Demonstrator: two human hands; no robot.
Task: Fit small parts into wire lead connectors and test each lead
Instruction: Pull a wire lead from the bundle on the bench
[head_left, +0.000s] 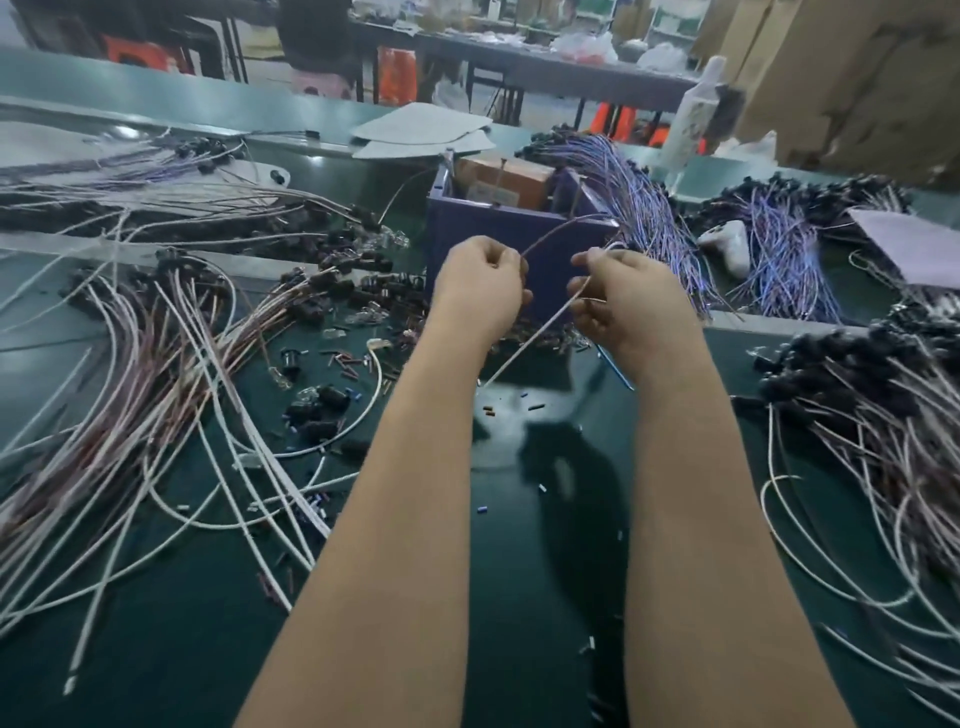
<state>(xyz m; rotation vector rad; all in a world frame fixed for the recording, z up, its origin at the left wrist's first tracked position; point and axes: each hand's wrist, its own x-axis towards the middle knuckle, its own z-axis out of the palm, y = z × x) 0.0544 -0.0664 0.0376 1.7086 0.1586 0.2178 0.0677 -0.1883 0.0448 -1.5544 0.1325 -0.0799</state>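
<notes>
Though thick with leads (156, 364), green workbench (519, 571).

an assembly workshop: green workbench (493, 597) heaped with wire leads (156, 374), stacked cardboard cartons (841, 78) behind.

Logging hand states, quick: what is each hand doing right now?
Left hand: closed, pinching a brown wire.
Right hand: closed, holding a white wire.
</notes>
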